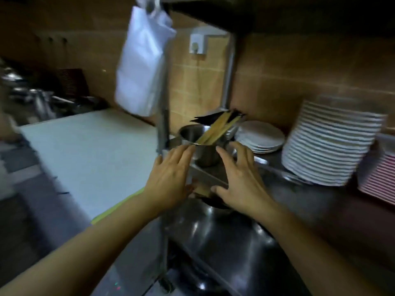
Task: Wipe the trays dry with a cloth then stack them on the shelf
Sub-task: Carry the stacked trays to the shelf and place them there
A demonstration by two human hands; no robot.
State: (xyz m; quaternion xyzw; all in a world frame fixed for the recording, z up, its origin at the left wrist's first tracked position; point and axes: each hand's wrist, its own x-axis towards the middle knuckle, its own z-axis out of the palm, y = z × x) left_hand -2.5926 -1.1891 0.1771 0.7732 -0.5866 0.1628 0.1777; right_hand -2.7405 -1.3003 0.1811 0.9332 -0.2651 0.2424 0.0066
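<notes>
Our left hand [168,180] and right hand [239,180], fingers spread and holding nothing, flank a steel tray [208,178] at the shelf [299,201] edge; it looks stiff, light, slippery; we'd grip its side rims

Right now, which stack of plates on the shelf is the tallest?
The leaning white stack right of the hands. The flat white plates behind the steel pot are only a few high, and the pink-striped stack is lower.
</notes>
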